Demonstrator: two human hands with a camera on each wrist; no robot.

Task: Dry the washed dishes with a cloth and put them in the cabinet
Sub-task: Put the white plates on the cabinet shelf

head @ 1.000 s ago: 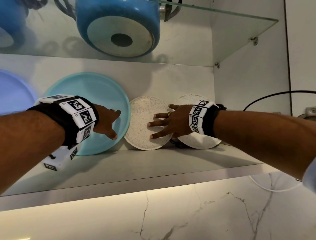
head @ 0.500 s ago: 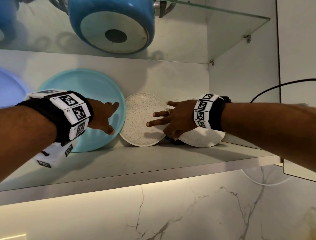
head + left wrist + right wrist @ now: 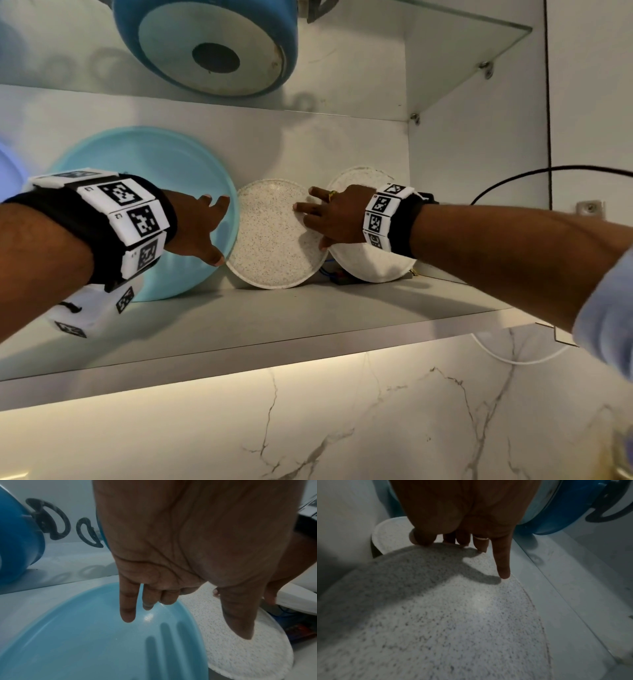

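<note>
A speckled white plate leans against the cabinet's back wall, mid-shelf. My right hand lies on its right rim, fingers straight and touching the face and the thumb at the edge. A second speckled plate leans behind that hand. To the left stands a large light blue plate. My left hand is open in front of it, its fingers just off the blue surface. The thumb reaches over the speckled plate's left rim. No cloth is in view.
A blue pot sits on the glass shelf above. A small dark part with wires lies under the right plate. A black cable runs along the right wall. The shelf's front edge overhangs a marble wall.
My right hand has drawn back from the plate's middle to its right rim. My left hand has moved right, close to the plate's left rim.
</note>
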